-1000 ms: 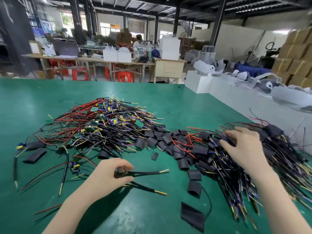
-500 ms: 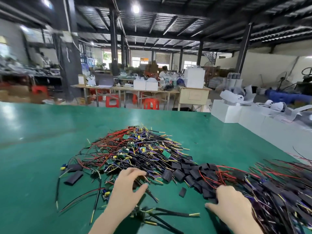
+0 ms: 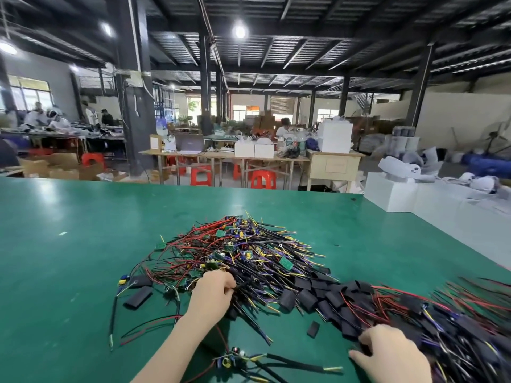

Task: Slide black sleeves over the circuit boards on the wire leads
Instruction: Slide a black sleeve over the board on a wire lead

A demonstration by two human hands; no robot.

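**Black sleeves, tangled leads: light, snaggy work**

Black tubing on a lead point(image 3: 290, 362) lies nearest, at the table's front edge between the two arms, untouched. To its right, the right hand point(image 3: 392, 352) rests on the heap of sleeved leads point(image 3: 456, 327); its fingers are tucked out of sight, so I cannot tell whether they hold anything. Further in, the left hand point(image 3: 211, 298) reaches forward, fingers curled and pinching wires at the near edge of the bare pile point(image 3: 237, 252). Loose sleeves point(image 3: 304, 297) lie between the piles. I'd judge everything here light: wires limp and prone to snag, sleeves soft and flattened, the small green boards point(image 3: 286, 263) stiff but delicate. Best taken by the wire beside a board. Beyond spreads the green table point(image 3: 83, 230).
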